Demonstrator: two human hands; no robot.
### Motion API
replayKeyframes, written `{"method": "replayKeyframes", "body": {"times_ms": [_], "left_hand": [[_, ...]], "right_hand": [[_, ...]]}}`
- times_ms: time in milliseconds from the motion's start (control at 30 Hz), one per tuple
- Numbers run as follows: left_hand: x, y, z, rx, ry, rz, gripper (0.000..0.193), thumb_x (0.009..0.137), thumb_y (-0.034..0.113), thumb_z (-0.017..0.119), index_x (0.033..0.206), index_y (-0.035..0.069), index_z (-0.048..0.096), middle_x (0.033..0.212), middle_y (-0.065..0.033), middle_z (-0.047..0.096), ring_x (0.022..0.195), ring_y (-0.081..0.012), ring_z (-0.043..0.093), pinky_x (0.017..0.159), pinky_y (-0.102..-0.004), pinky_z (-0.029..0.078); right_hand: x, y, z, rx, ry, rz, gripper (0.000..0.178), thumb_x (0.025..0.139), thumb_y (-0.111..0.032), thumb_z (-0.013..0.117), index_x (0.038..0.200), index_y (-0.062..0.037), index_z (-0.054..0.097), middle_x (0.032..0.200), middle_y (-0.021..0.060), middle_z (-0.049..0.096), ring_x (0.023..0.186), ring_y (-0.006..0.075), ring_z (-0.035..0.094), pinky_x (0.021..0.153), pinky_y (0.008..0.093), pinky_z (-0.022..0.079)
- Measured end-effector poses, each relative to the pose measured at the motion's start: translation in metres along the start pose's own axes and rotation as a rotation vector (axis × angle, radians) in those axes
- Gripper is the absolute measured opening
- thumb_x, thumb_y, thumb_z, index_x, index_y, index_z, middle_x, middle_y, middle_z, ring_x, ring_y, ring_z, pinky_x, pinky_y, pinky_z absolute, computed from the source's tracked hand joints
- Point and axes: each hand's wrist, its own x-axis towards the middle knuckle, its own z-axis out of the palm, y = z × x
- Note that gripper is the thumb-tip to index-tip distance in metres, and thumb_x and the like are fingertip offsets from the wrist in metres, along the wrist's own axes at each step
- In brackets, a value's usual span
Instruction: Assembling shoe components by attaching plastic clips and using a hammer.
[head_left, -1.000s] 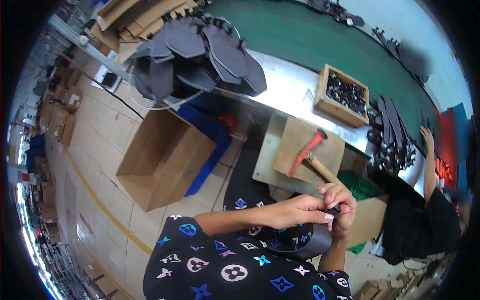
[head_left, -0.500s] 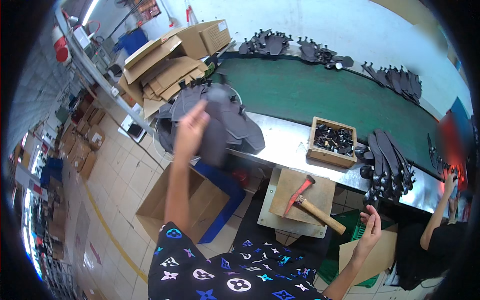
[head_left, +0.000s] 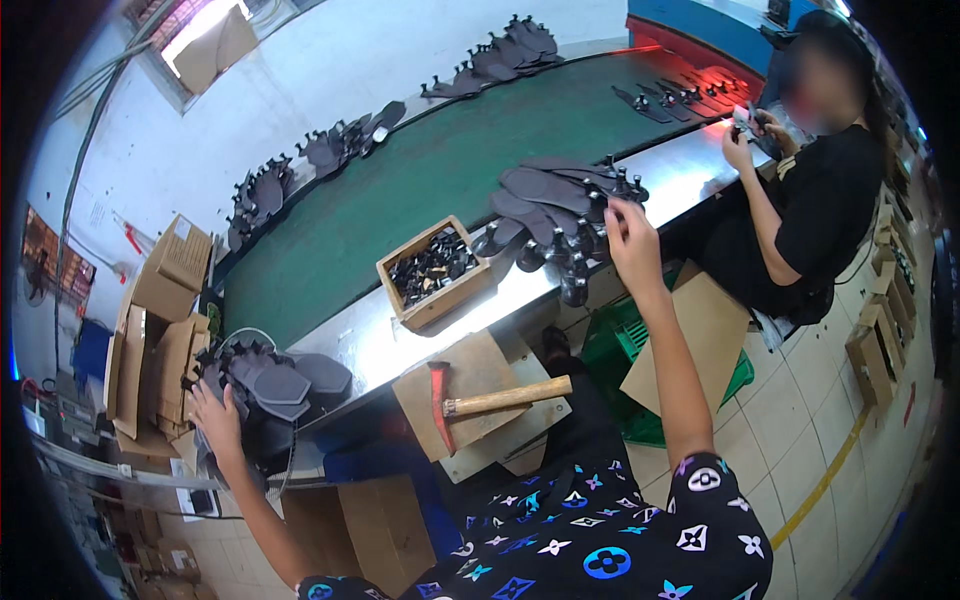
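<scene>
My left hand (head_left: 215, 415) is open with its fingers spread, at the near-left edge of a pile of dark grey shoe insoles (head_left: 278, 388) in a round wire basket. Black knob-like pieces stick up from several insoles. My right hand (head_left: 632, 245) reaches over the bench to another stack of insoles (head_left: 545, 195). Its thumb and fingers are apart, close to the black knobs at the stack's right end; whether they touch is unclear. Before me a red-headed hammer (head_left: 440, 405) with a wooden handle lies on a brown board (head_left: 485, 360).
A wooden box (head_left: 435, 315) of small black parts stands on the metal bench edge. More insoles (head_left: 260, 200) line the far side of the green belt (head_left: 350, 230). A co-worker (head_left: 835, 200) sits at right. Cardboard boxes (head_left: 165, 370) stand left; a green crate (head_left: 610, 335) is below.
The view has turned right. My left hand has let go of the insole it carried, now at the basket pile. My right hand has risen from beside the board to the bench stack.
</scene>
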Motion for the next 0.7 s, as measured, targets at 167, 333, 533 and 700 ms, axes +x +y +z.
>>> {"method": "replayKeyframes", "body": {"times_ms": [167, 333, 533, 700], "left_hand": [[-0.055, 0.051, -0.083, -0.269, 0.051, 0.227, 0.051, 0.102, 0.037, 0.052, 0.140, 0.004, 0.051, 0.159, -0.0150, 0.034, 0.148, -0.0355, 0.027, 0.119, -0.0571, 0.017], [-0.107, 0.079, -0.148, -0.374, 0.139, 0.392, 0.038, 0.099, 0.023, 0.058, 0.132, 0.004, 0.058, 0.157, -0.0127, 0.038, 0.149, -0.0318, 0.028, 0.120, -0.0558, 0.012], [-0.139, 0.123, -0.182, -0.658, 0.130, 0.601, 0.065, 0.091, 0.020, 0.067, 0.147, 0.002, 0.040, 0.159, -0.0168, 0.034, 0.150, -0.0355, 0.025, 0.121, -0.0498, 0.015], [-0.152, 0.199, -0.179, -1.003, -0.068, 0.813, 0.107, 0.081, 0.031, 0.080, 0.157, -0.002, 0.012, 0.159, -0.0244, 0.026, 0.148, -0.0374, 0.028, 0.121, -0.0434, 0.022]], "right_hand": [[0.076, 0.091, 0.038, -0.573, -0.544, -0.154, 0.030, 0.091, -0.020, 0.063, 0.113, 0.0002, 0.062, 0.108, 0.0205, 0.065, 0.099, 0.0406, 0.065, 0.085, 0.0469, 0.052], [0.111, 0.030, 0.048, -0.192, -0.329, -0.125, 0.029, 0.088, -0.018, 0.067, 0.109, 0.0016, 0.061, 0.093, 0.0177, 0.065, 0.083, 0.0321, 0.069, 0.073, 0.0421, 0.054], [0.069, -0.154, 0.041, 1.077, -0.440, 0.445, 0.023, 0.095, -0.016, 0.067, 0.111, -0.0005, 0.060, 0.078, 0.0022, 0.057, 0.059, 0.0071, 0.052, 0.051, 0.0203, 0.045], [-0.021, -0.251, 0.030, 1.082, -1.050, 0.229, 0.028, 0.097, 0.001, 0.047, 0.122, -0.0005, 0.058, 0.090, 0.0065, 0.062, 0.080, 0.0114, 0.063, 0.074, 0.0273, 0.054]]}}
